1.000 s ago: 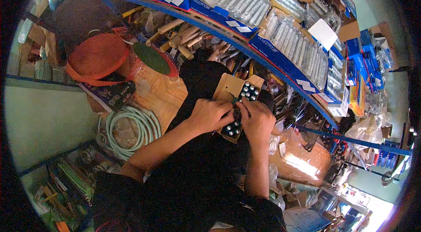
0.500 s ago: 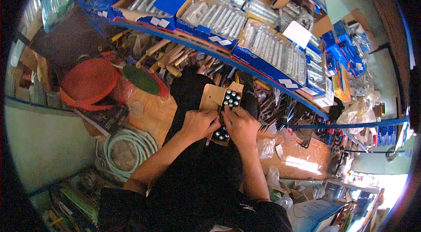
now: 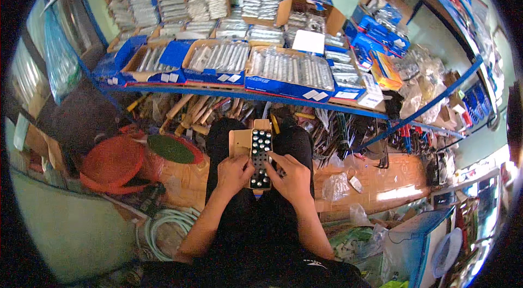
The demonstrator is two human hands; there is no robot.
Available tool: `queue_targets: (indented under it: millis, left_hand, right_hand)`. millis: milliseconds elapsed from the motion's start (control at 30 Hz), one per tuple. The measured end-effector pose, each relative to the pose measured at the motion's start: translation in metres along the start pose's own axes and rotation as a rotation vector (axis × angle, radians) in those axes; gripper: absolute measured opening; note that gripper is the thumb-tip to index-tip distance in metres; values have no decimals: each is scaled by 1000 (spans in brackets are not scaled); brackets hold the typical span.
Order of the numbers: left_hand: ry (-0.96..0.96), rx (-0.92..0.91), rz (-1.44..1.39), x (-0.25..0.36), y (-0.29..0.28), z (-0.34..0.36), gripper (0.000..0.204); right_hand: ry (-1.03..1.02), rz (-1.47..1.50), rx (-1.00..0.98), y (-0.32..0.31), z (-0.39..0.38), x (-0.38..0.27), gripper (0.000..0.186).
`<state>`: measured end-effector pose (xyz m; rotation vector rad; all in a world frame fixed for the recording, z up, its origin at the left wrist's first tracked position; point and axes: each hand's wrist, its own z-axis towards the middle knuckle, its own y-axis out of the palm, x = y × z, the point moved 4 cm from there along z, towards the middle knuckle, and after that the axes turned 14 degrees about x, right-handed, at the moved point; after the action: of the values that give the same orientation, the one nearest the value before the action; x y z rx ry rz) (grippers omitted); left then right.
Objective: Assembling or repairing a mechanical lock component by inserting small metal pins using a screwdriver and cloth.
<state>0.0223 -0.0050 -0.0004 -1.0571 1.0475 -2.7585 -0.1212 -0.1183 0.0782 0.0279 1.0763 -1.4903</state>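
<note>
A small cardboard box (image 3: pixel 261 124) lies open on my lap between my knees. Its flap (image 3: pixel 239 142) is folded out to the left. Inside, a black holder carries rows of small round silver-topped pieces (image 3: pixel 260 141); the middle holes show no silver tops. At the box's left side is my left hand (image 3: pixel 233 174), its fingers closed in a pinch; what they hold, if anything, is hidden. My right hand (image 3: pixel 291 177) reaches over the right edge, thumb and forefinger apart, tips at the holder. I see nothing in its grasp.
Ahead runs a blue-framed shelf (image 3: pixel 218 92) with boxes of plastic-wrapped metal parts (image 3: pixel 289 67). Wooden-handled tools (image 3: pixel 190 113) crowd beneath it. At left are a red basin (image 3: pixel 111 162) and a coiled pale hose (image 3: pixel 163 233). A clear plastic bag (image 3: pixel 336 185) lies on the floor at right.
My hands have drawn apart over the box; the right thumb and forefinger have spread. The whole view has turned and tilted up, showing more of the shelf and wall.
</note>
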Motion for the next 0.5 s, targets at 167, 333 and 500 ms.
queue_targets:
  millis: [167,333,500]
  left_hand:
    - [67,10,-28,18,5,13,20]
    - [20,-14,7,44,-6,30,21]
    - [78,-64,34,50,2,45,16]
  right_hand:
    - [140,21,-1,-23,-5,32,20]
    - [134,7,-74,-29,-4,64,36]
    - [342,96,-368,-16,0,93,42]
